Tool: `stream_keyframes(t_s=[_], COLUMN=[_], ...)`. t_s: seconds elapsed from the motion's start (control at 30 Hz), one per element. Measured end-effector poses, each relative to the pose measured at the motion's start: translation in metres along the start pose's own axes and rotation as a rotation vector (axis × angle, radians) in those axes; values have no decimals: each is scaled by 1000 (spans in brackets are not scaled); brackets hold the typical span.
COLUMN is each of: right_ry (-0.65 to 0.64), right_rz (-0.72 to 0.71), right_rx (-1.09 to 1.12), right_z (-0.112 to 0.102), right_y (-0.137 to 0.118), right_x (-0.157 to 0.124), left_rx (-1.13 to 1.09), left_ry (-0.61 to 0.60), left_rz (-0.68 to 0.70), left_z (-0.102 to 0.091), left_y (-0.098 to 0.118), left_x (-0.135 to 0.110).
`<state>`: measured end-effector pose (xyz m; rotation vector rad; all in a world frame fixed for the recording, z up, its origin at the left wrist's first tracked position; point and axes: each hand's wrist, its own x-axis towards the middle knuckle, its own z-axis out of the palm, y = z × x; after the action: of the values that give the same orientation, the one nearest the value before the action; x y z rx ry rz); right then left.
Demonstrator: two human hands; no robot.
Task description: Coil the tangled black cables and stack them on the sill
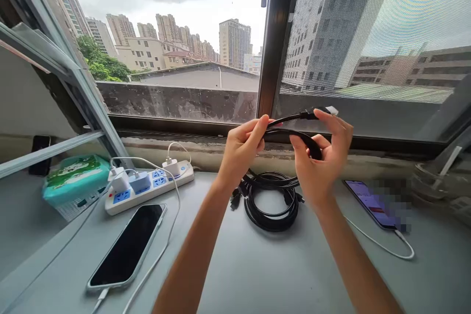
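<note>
Both hands are raised over the table near the window, with a looped black cable stretched between them. My left hand pinches the cable between thumb and fingers. My right hand curls around the loops on the other side. One cable end, a black plug with a whitish tip, sticks out by the right index finger. Below the hands, a coil of black cable lies on the grey table, with black connectors at its left side. The hands partly hide where the held loops run.
A white power strip with chargers stands left, beside a teal tissue pack. A phone on a white cord lies front left, another lit phone at right. Glass containers stand far right. The window frame rises behind.
</note>
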<state>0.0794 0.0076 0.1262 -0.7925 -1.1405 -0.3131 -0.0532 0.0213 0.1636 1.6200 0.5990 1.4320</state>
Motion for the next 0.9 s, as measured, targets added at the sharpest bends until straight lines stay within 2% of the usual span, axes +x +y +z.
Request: stream_keyframes(t_s=[0.23, 0.43, 0.6, 0.8, 0.9], right_ry=[-16, -36, -133, -175, -218], right_rz=[-10, -20, 34, 49, 85], right_rx=[-25, 23, 67, -71, -67], right_z=[-2, 3, 6, 9, 7], right_y=[5, 3, -6, -10, -11], right_x=[1, -2, -3, -2, -1], left_rx=[-27, 21, 88, 148, 168], left_ry=[-9, -2, 114, 200, 243], left_rz=[-87, -143, -96, -40, 0], left_z=[4, -9, -20, -25, -28], left_y=[8, 24, 29, 29, 28], left_x=[-5, -8, -7, -6, -5])
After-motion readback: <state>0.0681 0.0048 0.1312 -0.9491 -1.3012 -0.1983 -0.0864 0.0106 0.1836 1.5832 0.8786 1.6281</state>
